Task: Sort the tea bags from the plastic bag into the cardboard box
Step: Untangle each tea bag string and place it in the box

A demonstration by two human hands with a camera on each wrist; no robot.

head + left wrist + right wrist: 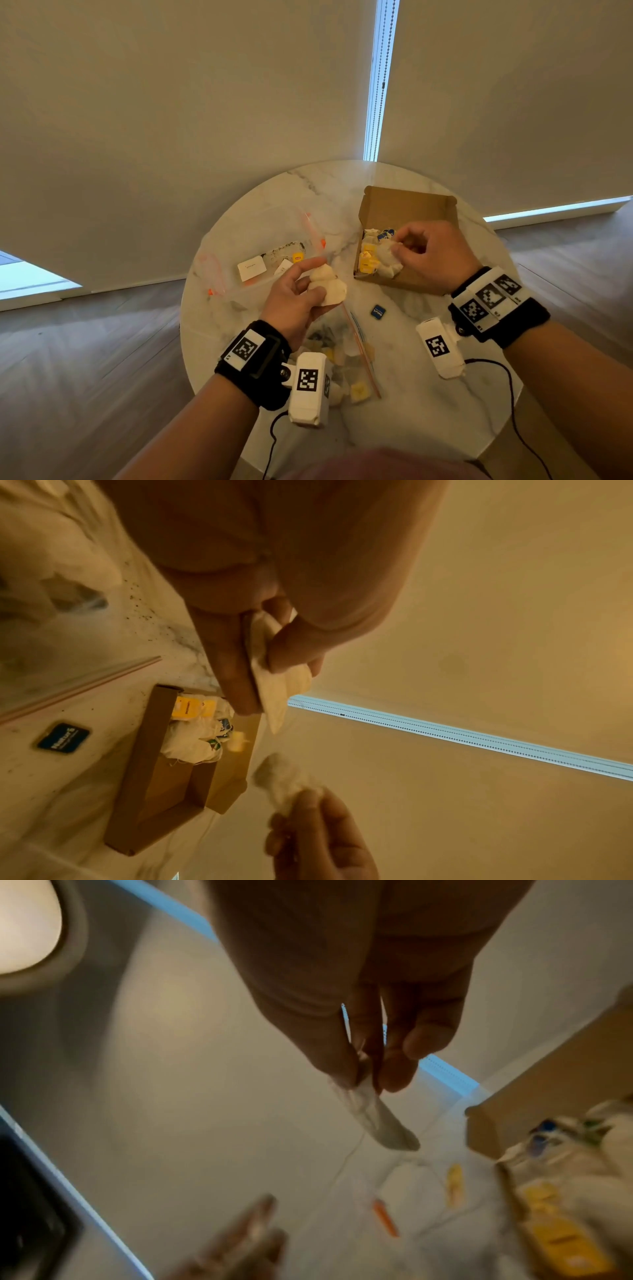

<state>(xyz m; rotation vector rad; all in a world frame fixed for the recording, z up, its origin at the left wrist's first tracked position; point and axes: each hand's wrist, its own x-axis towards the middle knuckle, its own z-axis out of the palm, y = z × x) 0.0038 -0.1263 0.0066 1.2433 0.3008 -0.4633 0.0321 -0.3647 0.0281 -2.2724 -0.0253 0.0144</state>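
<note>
The head view looks steeply down on the round marble table (404, 404), cardboard box (407, 209) at one o'clock. Both wrist views sit close behind the fingers, sharing that box (143, 772) (565, 1069).

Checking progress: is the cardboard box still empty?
No. In the head view the cardboard box already holds a pile of tea bags, some with yellow tags.

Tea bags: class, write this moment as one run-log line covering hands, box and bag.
left hand: holds tea bags | right hand: pinches tea bag over cardboard box | plastic bag: some left
</note>
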